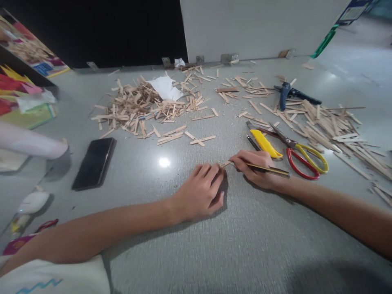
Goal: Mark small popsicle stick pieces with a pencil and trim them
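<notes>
while the left hand [200, 191] steadies one end and the right hand [257, 167] works at the other, one short wooden stick [226, 164], pale, sits between the two at the table [171, 261]. left hand: fingers curled, tips at the stick's left end; whether pinching or only pressing, cannot tell. right hand: closed in a writing grip on one dark, yellow-striped pencil [272, 170], its point at the stick's right end.

just beyond the right hand: one yellow utility knife [263, 143], blade extended; one black pen [252, 143], alongside it; one pair of scissors [290, 142], handles red and yellow, spread apart.

beyond the left hand: two crossed sticks [203, 140]. farther off: one heaped pile of sticks [131, 102], white paper [167, 87] lying on it; one blue-handled tool [284, 96], beside loose sticks [327, 126] scattered at far right. left side, well apart: one dark phone [94, 163], lying flat; one white rounded object [33, 203], identity unclear.
</notes>
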{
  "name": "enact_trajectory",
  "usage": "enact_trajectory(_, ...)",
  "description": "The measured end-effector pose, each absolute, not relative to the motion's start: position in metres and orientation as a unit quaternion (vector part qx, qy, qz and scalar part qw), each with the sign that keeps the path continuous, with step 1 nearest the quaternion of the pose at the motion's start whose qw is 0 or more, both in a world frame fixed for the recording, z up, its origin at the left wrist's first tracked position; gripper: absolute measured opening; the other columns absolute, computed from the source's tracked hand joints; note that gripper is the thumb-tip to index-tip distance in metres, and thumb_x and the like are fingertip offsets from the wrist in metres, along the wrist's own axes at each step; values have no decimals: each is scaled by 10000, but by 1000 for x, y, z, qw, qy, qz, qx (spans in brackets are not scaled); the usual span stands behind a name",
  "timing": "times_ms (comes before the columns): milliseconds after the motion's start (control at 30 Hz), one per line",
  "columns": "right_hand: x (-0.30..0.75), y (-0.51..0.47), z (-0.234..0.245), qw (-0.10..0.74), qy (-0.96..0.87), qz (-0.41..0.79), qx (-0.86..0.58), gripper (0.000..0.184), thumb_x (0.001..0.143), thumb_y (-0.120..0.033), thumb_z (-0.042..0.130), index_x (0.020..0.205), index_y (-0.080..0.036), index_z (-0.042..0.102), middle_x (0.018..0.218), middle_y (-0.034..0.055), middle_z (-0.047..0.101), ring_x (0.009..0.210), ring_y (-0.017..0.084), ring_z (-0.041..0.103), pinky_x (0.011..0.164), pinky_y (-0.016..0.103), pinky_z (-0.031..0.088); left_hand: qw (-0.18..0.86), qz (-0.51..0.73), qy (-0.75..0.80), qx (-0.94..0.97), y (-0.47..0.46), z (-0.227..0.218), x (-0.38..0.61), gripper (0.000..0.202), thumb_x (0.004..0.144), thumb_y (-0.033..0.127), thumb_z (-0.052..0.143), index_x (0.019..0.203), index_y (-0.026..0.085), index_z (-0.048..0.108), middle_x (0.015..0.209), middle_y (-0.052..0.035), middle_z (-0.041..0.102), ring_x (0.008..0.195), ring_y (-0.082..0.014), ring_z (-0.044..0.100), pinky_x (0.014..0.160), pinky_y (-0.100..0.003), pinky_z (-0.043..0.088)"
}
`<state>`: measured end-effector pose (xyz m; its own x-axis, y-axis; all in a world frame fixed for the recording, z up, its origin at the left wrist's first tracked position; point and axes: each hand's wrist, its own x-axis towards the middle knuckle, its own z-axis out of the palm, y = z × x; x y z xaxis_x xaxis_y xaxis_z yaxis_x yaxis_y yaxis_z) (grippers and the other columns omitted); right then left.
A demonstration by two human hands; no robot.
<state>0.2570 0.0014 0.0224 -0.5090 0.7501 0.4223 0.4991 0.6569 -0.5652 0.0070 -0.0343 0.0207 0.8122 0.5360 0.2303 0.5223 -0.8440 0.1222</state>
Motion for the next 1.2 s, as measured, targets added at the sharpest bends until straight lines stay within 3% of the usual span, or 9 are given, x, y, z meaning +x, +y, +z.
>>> enact_trajectory(133, 256, 2, 25, 334, -845, 188, -374, 251, 1122, -291, 513, 926, -207, 644, 741, -7, 659, 621, 121, 568, 607, 266, 414, 31, 182, 203, 962, -35, 18, 6, 399, 1061, 152, 405, 1394, 62, 605, 1303, -209, 653, 1167, -319, 658, 1054, -506, 575)
enact_trajectory(267, 255, 2, 25, 333, -840, 184, -387, 216, 1107, -302, 526, 969, -207, 662, 723, -9, 666, 592, 122, 556, 585, 267, 411, 72, 204, 163, 963, -33, 14, 4, 423, 1033, 61, 389, 1410, 120, 572, 1322, -175, 678, 1243, -288, 657, 1097, -481, 574)
enact_trajectory(333, 256, 2, 24, 336, -836, 180, -395, 243, 1104, -317, 532, 918, -216, 651, 699, -9, 656, 585, 127, 557, 582, 272, 410, 87, 209, 196, 954, -31, 13, 4, 426, 1035, 96, 396, 1434, 112, 546, 1410, -205, 651, 1365, -322, 602, 1156, -529, 531)
enact_trajectory(400, 256, 2, 23, 344, -831, 167, -404, 291, 1097, -350, 553, 845, -224, 624, 671, -12, 639, 568, 127, 541, 570, 278, 396, 107, 189, 239, 946, -29, 12, 4, 449, 1039, 194, 453, 1474, 103, 516, 1556, -231, 561, 1532, -378, 453, 1253, -608, 415)
enact_trajectory(467, 256, 1, 22, 351, -823, 152, -419, 368, 1102, -394, 547, 773, -233, 572, 631, -20, 611, 538, 125, 507, 554, 286, 376, 138, 146, 264, 943, -26, 13, 5, 509, 1036, 331, 518, 1501, 125, 505, 1677, -216, 448, 1631, -414, 284, 1311, -672, 278)
enact_trajectory(533, 256, 1, 22, 347, -816, 147, -438, 447, 1124, -429, 495, 717, -245, 509, 601, -20, 593, 520, 129, 492, 549, 298, 367, 162, 110, 265, 944, -24, 14, 4, 540, 1033, 439, 544, 1499, 168, 521, 1729, -180, 387, 1661, -418, 205, 1329, -698, 186)
enact_trajectory(767, 253, -1, 26, 353, -796, 164, -463, 561, 1155, -541, 373, 678, -258, 459, 551, -13, 573, 483, 139, 517, 527, 312, 389, 173, 88, 235, 952, -21, 18, 3, 485, 1046, 452, 538, 1449, 183, 558, 1748, -147, 378, 1679, -400, 165, 1311, -742, 170)
enact_trajectory(933, 253, -1, 28, 371, -778, 174, -477, 578, 1155, -573, 352, 696, -250, 489, 558, -10, 580, 486, 133, 512, 523, 302, 393, 165, 85, 202, 962, -19, 18, 2, 421, 1059, 398, 504, 1446, 255, 587, 1769, -76, 353, 1685, -334, 188, 1331, -689, 155)
enact_trajectory(1200, 250, 2, 29, 385, -764, 188, -482, 584, 1136, -604, 376, 698, -244, 516, 561, -4, 602, 488, 135, 547, 515, 291, 410, 129, 98, 245, 956, -22, 15, 1, 570, 1070, 523, 521, 1588, 285, 491, 1737, -160, 385, 1604, -436, 318, 1281, -744, 197)
